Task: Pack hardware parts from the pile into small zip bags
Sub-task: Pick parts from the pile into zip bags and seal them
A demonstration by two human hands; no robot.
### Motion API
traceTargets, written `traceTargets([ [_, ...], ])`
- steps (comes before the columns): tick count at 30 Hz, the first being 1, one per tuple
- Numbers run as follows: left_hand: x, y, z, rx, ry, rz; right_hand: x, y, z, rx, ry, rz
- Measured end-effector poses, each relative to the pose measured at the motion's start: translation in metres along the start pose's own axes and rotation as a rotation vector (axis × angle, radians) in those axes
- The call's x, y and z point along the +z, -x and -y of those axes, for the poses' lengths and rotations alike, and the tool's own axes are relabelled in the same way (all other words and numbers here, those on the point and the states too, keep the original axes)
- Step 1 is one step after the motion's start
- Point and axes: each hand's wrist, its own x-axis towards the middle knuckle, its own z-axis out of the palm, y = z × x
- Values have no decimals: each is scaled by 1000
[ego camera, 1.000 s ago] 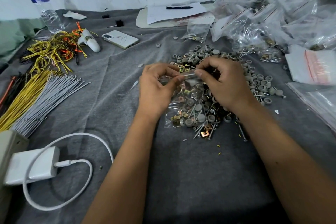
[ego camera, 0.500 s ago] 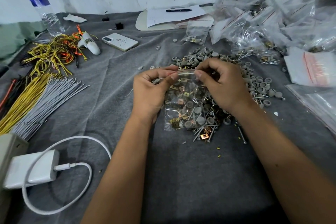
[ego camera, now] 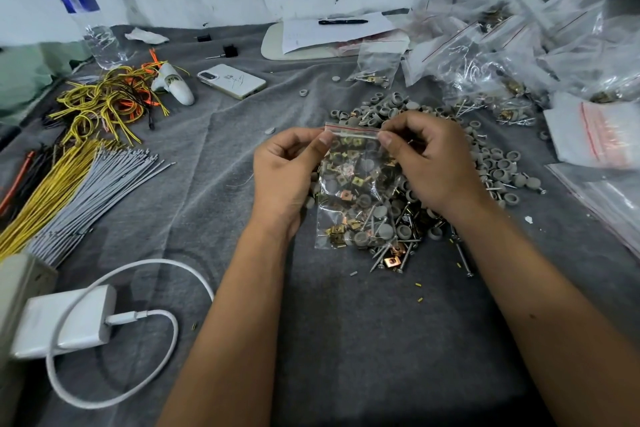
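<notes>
Writing: none can be read; the blue label on the clear plastic water bottle [ego camera: 86, 21] is too blurred, the marks on the white smartphone [ego camera: 231, 80] lying face down are only a scribble, and the white paper sheet [ego camera: 332, 29] under the black pen [ego camera: 343, 21] shows no legible text.
Zip bag: a small clear plastic zip bag with a red line along its seal [ego camera: 349, 184] hangs upright between both hands over the near edge of the pile; gold and copper square clips, grey round caps and thin steel nails sit in its lower part.
Left hand: the left hand [ego camera: 284, 177] pinches the bag's top left corner between thumb and forefinger, the other fingers curled.
Right hand: the right hand [ego camera: 433, 163] pinches the top right corner at the seal strip in the same way.
Pile: the loose heap of grey caps, metal clips and nails [ego camera: 450, 163] lies on the grey felt-covered table [ego camera: 346, 340], behind and to the right of the bag.
Filled bags: a mound of clear zip bags holding parts [ego camera: 502, 55] lies at far right.
Empty bags: a flat stack of red-lined zip bags [ego camera: 595, 135] lies at the right edge.
Wires: straight yellow and grey wire bundles [ego camera: 79, 191] lie at left, tangled yellow and orange wires [ego camera: 104, 104] beyond them.
Charger: a white power adapter with a looped white cable [ego camera: 65, 322] rests near left.
</notes>
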Motion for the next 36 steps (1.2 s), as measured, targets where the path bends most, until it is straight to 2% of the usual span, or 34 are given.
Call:
traceTargets([
  [6, 2, -1, -2, 100, -45, 52, 0, 1, 3, -57, 47, 14],
  [9, 4, 0, 2, 191, -163, 95, 4, 2, 6, -185, 160, 39],
  [14, 10, -1, 5, 322, -345, 166, 6, 2, 8, -267, 162, 32],
  [36, 18, 6, 0, 332, -406, 106, 8, 3, 12, -235, 168, 44],
])
